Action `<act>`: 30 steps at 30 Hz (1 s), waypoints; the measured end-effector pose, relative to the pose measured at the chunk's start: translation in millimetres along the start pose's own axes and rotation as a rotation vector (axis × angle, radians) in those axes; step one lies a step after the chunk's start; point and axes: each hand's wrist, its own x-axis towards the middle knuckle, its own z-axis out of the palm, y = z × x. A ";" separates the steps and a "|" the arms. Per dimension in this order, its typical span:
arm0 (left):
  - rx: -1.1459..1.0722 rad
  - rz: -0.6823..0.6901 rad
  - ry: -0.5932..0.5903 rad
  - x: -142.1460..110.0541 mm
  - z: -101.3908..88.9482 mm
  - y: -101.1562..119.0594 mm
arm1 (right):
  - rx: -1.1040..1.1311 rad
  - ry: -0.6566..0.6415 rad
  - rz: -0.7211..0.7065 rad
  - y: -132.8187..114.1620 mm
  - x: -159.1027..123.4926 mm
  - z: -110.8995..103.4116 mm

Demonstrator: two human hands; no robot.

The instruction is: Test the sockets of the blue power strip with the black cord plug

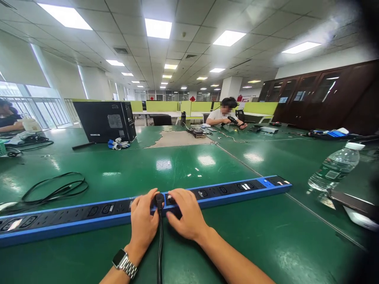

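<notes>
A long blue-edged power strip (225, 192) with black sockets lies across the green table, slightly slanted. A black plug (159, 200) sits at a socket near its middle, and its thick cord (160, 248) runs down towards me. Close on the plug's left, my left hand (144, 216), with a watch (121, 259) on the wrist, curls over the strip; its fingertips are beside the plug and seem to touch it. My right hand (188, 213) grips the strip just right of the plug, fingers over the top and thumb at the near side. How fully the plug is seated cannot be seen.
A water bottle (337, 167) and a phone (358, 203) are at the right. Left lies a coiled black cable (56, 189). Behind stand a black computer case (103, 122) and gloves (118, 144). Across the table a person (223, 114) holds a dark tool; another sits far left.
</notes>
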 end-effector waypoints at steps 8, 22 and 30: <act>-0.020 0.335 -0.085 3.6 -4.5 19.5 | -0.065 0.107 -0.101 -8.9 11.2 -0.8; 0.390 0.036 -0.235 3.8 -16.0 -2.9 | -0.123 0.062 0.307 58.8 9.0 -40.0; 0.364 0.039 -0.201 3.2 -15.4 -0.9 | -0.222 -0.032 0.229 53.3 5.8 -38.1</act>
